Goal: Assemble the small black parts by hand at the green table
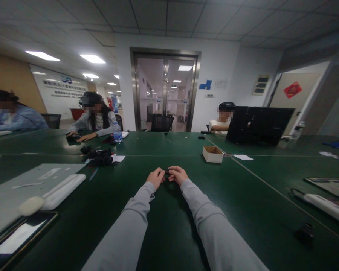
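Both my hands meet over the middle of the green table [164,218], with a small dark object [167,171] between their fingertips. It is too small to name. My left hand [156,177] pinches its left end, fingers bent together. On the other end, the fingers of my right hand [177,174] are closed in a similar pinch. My fingers cover much of the object. Beyond my right hand stands an open cardboard box [213,154], nearest of the things around.
At left lie a grey mat [5,188], a white box [64,190], a phone [22,237] and black gear [98,156]. A water bottle [117,131] stands beyond. A monitor [258,126] and a power strip [327,207] are at right. Several people sit around the table.
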Available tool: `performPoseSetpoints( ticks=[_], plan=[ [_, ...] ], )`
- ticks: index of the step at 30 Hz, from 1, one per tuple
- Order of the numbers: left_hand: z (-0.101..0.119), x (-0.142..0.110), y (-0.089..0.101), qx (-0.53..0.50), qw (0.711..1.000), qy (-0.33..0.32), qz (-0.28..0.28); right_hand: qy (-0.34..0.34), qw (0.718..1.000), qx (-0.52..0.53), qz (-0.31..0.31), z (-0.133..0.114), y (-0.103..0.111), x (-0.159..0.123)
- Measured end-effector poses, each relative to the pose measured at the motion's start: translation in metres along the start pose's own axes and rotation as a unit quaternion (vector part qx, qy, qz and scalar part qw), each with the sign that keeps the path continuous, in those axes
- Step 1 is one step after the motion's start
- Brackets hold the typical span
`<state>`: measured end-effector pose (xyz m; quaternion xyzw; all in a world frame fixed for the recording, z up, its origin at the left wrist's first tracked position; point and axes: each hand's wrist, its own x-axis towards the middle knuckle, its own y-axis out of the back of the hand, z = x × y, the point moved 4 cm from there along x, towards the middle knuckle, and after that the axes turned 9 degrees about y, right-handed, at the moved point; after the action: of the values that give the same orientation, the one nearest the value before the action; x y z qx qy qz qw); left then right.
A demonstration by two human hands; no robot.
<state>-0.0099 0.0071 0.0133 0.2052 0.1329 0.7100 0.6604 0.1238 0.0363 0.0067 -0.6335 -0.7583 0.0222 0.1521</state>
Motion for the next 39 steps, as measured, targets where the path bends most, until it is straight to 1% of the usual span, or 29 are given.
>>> performPoseSetpoints(
  ticks=[3, 12, 18, 25, 33, 39],
  plan=[
    [-0.0007, 0.0010, -0.0009, -0.002, 1.000, -0.001, -0.002, 0.000, 1.000, -0.002, -0.009, -0.0004, -0.0004, -0.0002],
    [-0.0016, 0.0039, -0.0012, -0.004, 1.000, 0.002, -0.011, 0.000, 1.000, -0.008, -0.007, 0.0034, 0.0005, 0.0025],
    [-0.0029, 0.0057, -0.0013, -0.009, 1.000, 0.009, -0.010, 0.001, 1.000, -0.008, -0.016, -0.0001, -0.0013, -0.0003],
    [-0.0048, 0.0071, -0.0013, -0.022, 1.000, 0.012, -0.002, 0.021, 0.999, -0.006, -0.031, -0.0048, -0.0023, -0.0029],
    [-0.0022, 0.0055, -0.0002, -0.023, 1.000, 0.020, 0.000, -0.015, 0.998, -0.043, -0.048, -0.0003, -0.0055, 0.0001],
    [-0.0073, 0.0085, -0.0021, -0.012, 1.000, 0.001, -0.004, -0.008, 0.998, -0.024, -0.056, -0.0003, -0.0054, -0.0003]
  ],
)
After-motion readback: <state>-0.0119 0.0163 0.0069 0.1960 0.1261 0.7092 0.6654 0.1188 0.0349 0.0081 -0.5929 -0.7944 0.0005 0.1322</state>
